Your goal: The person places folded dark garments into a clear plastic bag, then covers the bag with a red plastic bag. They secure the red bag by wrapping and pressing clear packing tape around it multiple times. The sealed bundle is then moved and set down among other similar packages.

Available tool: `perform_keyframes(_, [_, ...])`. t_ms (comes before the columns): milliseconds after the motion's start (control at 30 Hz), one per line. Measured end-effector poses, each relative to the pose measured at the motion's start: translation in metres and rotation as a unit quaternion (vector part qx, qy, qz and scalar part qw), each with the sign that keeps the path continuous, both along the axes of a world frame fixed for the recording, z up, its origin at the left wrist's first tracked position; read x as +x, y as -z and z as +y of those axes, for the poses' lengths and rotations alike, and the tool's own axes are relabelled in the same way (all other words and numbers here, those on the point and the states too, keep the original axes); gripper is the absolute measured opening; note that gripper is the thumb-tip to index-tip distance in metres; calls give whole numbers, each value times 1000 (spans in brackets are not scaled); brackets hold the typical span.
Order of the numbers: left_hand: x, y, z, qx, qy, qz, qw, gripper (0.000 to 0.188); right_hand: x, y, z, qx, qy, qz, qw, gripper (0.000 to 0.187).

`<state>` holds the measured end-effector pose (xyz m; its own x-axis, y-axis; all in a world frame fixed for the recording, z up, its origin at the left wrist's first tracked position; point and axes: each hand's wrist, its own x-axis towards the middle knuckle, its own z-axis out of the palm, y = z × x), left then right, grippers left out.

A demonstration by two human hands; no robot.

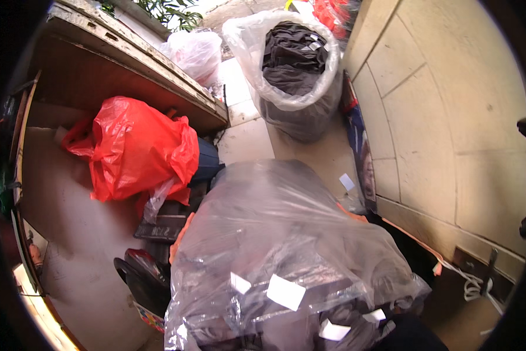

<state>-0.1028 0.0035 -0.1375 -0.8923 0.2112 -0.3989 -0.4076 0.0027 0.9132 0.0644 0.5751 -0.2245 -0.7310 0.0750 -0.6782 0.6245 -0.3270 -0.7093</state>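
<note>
Clear plastic bag (280, 216), lower centre, bulging with dark cloth (350, 310). Neither hand shows; grip cannot be told. Judged step: handling the filled bag; next move likely calls for support underneath. Beyond, upper centre: open sack (239, 35).

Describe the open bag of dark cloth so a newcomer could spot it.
Find the tiled wall on the right. Left of its far end, a clear plastic bag stands on the floor. Unlike the red bag or the big bag nearest the camera, its wide mouth gapes, showing dark cloth.
</note>
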Motion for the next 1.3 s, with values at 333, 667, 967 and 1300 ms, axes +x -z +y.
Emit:
perform_keyframes(333, [-44, 66, 21, 20, 102, 14, 994, 61, 217, -226, -19, 41, 162, -217, 962, 75])
perform_keyframes(667, [-23, -134, 50, -27, -234, 25, 972, 78, 46, -212, 42, 103, 165, -107, 975, 71])
perform_keyframes(967, [71, -289, 115, -372, -186, 245, 876, 52, -41, -282, 54, 280, 163, -39, 945, 68])
perform_keyframes(1300, [58, -249, 164, -165, -156, 229, 947, 10, -131, -360, -171, 482, -376, 436, 661, 37])
